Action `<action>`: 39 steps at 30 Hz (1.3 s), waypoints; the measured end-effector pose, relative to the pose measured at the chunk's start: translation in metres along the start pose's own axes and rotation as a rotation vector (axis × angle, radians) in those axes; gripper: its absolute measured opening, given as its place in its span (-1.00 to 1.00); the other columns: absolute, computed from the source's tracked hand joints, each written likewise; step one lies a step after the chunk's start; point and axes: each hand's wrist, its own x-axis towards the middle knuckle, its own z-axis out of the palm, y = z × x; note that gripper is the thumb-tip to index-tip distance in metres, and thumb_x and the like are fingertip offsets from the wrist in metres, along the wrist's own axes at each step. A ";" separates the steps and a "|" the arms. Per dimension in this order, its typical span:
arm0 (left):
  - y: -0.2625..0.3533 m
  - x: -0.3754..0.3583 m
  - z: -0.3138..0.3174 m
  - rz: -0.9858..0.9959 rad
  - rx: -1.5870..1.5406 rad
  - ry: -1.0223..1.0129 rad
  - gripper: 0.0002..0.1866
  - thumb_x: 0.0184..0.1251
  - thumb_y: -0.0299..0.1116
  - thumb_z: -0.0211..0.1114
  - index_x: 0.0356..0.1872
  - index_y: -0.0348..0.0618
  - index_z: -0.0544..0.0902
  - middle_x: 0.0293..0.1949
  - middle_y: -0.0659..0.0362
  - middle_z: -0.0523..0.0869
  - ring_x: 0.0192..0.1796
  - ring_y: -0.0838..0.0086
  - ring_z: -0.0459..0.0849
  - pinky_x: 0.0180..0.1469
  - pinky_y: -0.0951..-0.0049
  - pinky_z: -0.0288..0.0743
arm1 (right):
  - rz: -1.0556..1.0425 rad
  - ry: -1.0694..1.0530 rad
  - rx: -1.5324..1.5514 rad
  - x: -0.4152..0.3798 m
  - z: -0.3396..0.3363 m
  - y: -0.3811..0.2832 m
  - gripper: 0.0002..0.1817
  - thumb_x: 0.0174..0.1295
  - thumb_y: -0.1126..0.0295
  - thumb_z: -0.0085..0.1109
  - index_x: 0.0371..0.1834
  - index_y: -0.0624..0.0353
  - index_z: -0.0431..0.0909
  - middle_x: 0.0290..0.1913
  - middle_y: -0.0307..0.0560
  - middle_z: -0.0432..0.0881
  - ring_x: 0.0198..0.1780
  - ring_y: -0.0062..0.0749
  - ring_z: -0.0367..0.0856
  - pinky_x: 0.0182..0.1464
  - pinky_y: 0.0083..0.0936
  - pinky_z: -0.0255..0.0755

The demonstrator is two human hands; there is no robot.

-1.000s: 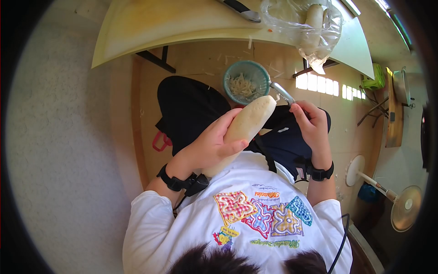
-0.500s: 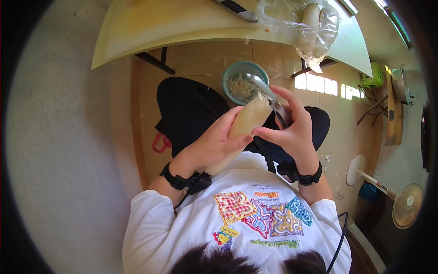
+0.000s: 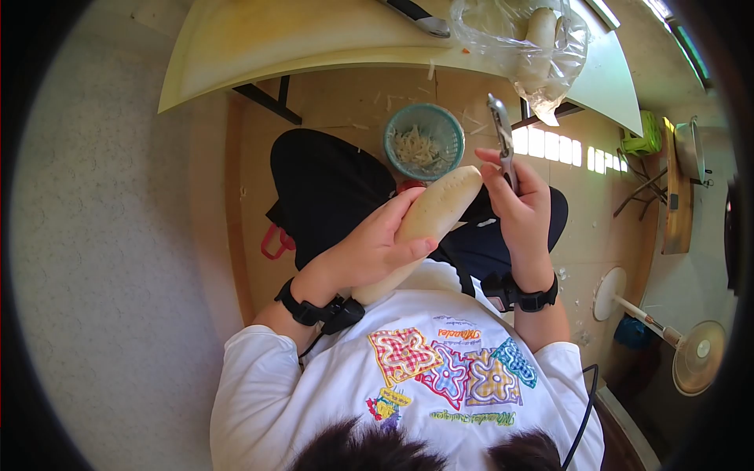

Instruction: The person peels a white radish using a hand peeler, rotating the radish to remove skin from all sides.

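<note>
A long white radish (image 3: 440,206) lies slantwise across my lap, its lower end against my shirt. My left hand (image 3: 377,243) is wrapped round its middle, thumb on the near side. In my right hand (image 3: 518,208) is a metal peeler (image 3: 503,141), held upright with its head pointing away from me. The peeler is apart from the radish, while my right fingers are close to the radish's far tip. Beyond my knees, a teal basket (image 3: 393,161) on the floor holds pale peelings (image 3: 416,147).
A table (image 3: 314,55) stands ahead, bearing a dark-handled knife (image 3: 420,17) and a clear plastic bag (image 3: 577,47) of radishes (image 3: 539,35). Scattered peelings lie on the floor. A fan (image 3: 699,357) stands at the right, and a wall (image 3: 118,235) runs along the left.
My right hand has drawn the peeler off the radish, moving it right and turning it upright. My left hand keeps its hold on the radish.
</note>
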 end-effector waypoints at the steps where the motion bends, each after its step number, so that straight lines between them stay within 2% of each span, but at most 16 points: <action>1: 0.002 -0.001 0.001 -0.032 -0.031 -0.013 -0.30 0.40 -0.24 0.31 0.45 -0.22 0.21 0.21 0.17 0.50 0.23 0.55 0.48 0.27 0.43 0.40 | 0.000 0.000 0.001 0.000 -0.001 0.001 -0.71 0.35 0.44 0.28 0.10 0.27 0.64 -0.41 -0.50 0.50 -0.42 -0.88 0.29 -0.36 -0.87 0.12; 5: 0.001 0.001 0.002 0.036 -0.007 0.029 -0.33 0.43 -0.21 0.32 0.42 -0.28 0.24 0.12 0.12 0.48 0.12 0.53 0.52 0.16 0.46 0.46 | -0.073 -0.007 0.132 -0.007 -0.020 0.013 -0.64 0.37 0.45 0.24 0.21 0.25 0.56 -0.49 -0.50 0.41 -0.47 -0.84 0.24 -0.40 -0.80 0.10; 7: 0.003 0.002 0.003 0.005 -0.039 0.051 -0.34 0.44 -0.20 0.32 0.40 -0.28 0.25 0.10 0.14 0.51 0.10 0.55 0.52 0.14 0.47 0.47 | -0.200 -0.143 0.025 -0.017 -0.021 0.010 -0.61 0.36 0.46 0.22 0.25 0.24 0.51 -0.55 -0.42 0.38 -0.51 -0.80 0.23 -0.42 -0.76 0.11; 8: 0.006 0.002 0.004 0.005 -0.037 0.051 -0.34 0.44 -0.20 0.32 0.40 -0.28 0.25 0.10 0.14 0.51 0.10 0.55 0.52 0.14 0.47 0.47 | -0.251 -0.168 -0.181 -0.022 -0.018 0.004 -0.59 0.32 0.47 0.23 0.24 0.24 0.50 -0.58 -0.33 0.40 -0.55 -0.76 0.23 -0.45 -0.74 0.13; 9: 0.009 0.003 0.005 -0.001 -0.061 0.062 -0.35 0.45 -0.20 0.32 0.39 -0.28 0.25 0.09 0.15 0.54 0.09 0.56 0.53 0.14 0.47 0.48 | -0.285 -0.206 -0.306 -0.025 -0.019 0.006 -0.62 0.28 0.46 0.31 0.15 0.23 0.54 -0.54 -0.24 0.54 -0.55 -0.71 0.39 -0.46 -0.69 0.26; 11: 0.009 0.005 0.006 -0.006 -0.086 0.073 -0.36 0.45 -0.20 0.32 0.39 -0.28 0.25 0.07 0.15 0.56 0.09 0.57 0.54 0.14 0.47 0.48 | -0.471 -0.268 -0.460 -0.024 -0.020 0.006 -0.66 0.20 0.44 0.40 0.03 0.22 0.58 -0.46 -0.12 0.66 -0.52 -0.59 0.58 -0.44 -0.64 0.39; 12: 0.008 0.006 0.006 0.013 -0.089 0.073 -0.38 0.45 -0.23 0.31 0.38 -0.28 0.26 0.05 0.15 0.58 0.07 0.57 0.55 0.14 0.47 0.49 | -0.375 -0.260 -0.420 -0.028 -0.019 0.005 -0.72 0.16 0.41 0.45 -0.11 0.21 0.62 -0.41 -0.07 0.70 -0.48 -0.46 0.67 -0.42 -0.59 0.47; 14: 0.005 0.006 0.003 0.029 -0.093 0.078 -0.40 0.45 -0.26 0.30 0.37 -0.27 0.26 0.03 0.16 0.60 0.06 0.56 0.56 0.14 0.47 0.49 | -0.375 -0.261 -0.447 -0.029 -0.018 0.009 -0.75 0.16 0.42 0.44 -0.14 0.21 0.64 -0.42 -0.07 0.69 -0.50 -0.43 0.65 -0.43 -0.58 0.45; 16: 0.003 0.004 0.000 0.003 -0.071 0.028 -0.32 0.42 -0.28 0.28 0.45 -0.24 0.20 0.23 0.15 0.50 0.21 0.52 0.49 0.23 0.39 0.44 | -0.375 -0.257 -0.475 -0.029 -0.018 0.011 -0.78 0.16 0.42 0.44 -0.17 0.20 0.65 -0.44 -0.07 0.67 -0.52 -0.41 0.62 -0.45 -0.58 0.44; 17: 0.004 0.004 0.001 0.002 -0.071 0.026 -0.32 0.42 -0.28 0.28 0.45 -0.24 0.20 0.23 0.15 0.50 0.21 0.52 0.49 0.23 0.39 0.44 | -0.371 -0.256 -0.484 -0.030 -0.017 0.010 -0.80 0.16 0.41 0.44 -0.19 0.20 0.66 -0.45 -0.06 0.66 -0.52 -0.38 0.61 -0.45 -0.56 0.43; 19: 0.009 0.003 0.004 0.037 -0.057 0.074 -0.42 0.44 -0.34 0.27 0.37 -0.26 0.27 0.02 0.16 0.61 0.05 0.55 0.58 0.15 0.46 0.49 | -0.367 -0.253 -0.494 -0.030 -0.017 0.010 -0.82 0.16 0.41 0.43 -0.21 0.20 0.68 -0.46 -0.06 0.66 -0.53 -0.36 0.60 -0.45 -0.55 0.43; 21: 0.013 0.002 0.004 0.039 -0.035 0.064 -0.42 0.44 -0.33 0.27 0.37 -0.26 0.27 0.02 0.16 0.61 0.05 0.55 0.58 0.15 0.46 0.49 | -0.419 -0.217 -0.481 -0.029 -0.017 0.011 -0.82 0.17 0.40 0.42 -0.20 0.20 0.69 -0.47 -0.06 0.64 -0.52 -0.33 0.58 -0.44 -0.53 0.42; 31: 0.015 -0.003 0.003 0.046 0.015 0.085 -0.39 0.42 -0.26 0.29 0.37 -0.27 0.28 0.02 0.16 0.60 0.03 0.55 0.58 0.13 0.45 0.49 | -0.432 -0.178 -0.512 -0.026 -0.015 0.016 -0.83 0.18 0.39 0.41 -0.23 0.21 0.70 -0.45 -0.05 0.66 -0.49 -0.30 0.60 -0.40 -0.53 0.45; 35: 0.015 -0.006 0.001 0.024 0.029 0.079 -0.37 0.42 -0.21 0.30 0.37 -0.27 0.29 0.01 0.16 0.60 0.02 0.55 0.58 0.13 0.44 0.49 | -0.358 -0.043 -0.469 -0.021 -0.024 0.019 -0.86 0.24 0.45 0.37 -0.22 0.29 0.68 -0.47 -0.09 0.65 -0.49 -0.48 0.57 -0.40 -0.59 0.42; 36: 0.016 -0.008 0.002 0.025 0.012 0.061 -0.36 0.41 -0.19 0.30 0.37 -0.27 0.28 0.01 0.16 0.60 0.02 0.54 0.58 0.13 0.44 0.49 | -0.322 -0.018 -0.443 -0.018 -0.029 0.021 -0.88 0.27 0.47 0.34 -0.22 0.31 0.67 -0.49 -0.14 0.63 -0.50 -0.61 0.51 -0.42 -0.64 0.37; 39: 0.019 -0.010 0.003 0.034 0.004 0.047 -0.34 0.41 -0.15 0.31 0.38 -0.27 0.27 0.03 0.16 0.60 0.03 0.54 0.57 0.14 0.43 0.49 | -0.329 -0.001 -0.510 -0.011 -0.040 0.027 -0.85 0.36 0.42 0.27 -0.22 0.32 0.67 -0.58 -0.27 0.51 -0.55 -0.73 0.37 -0.49 -0.71 0.20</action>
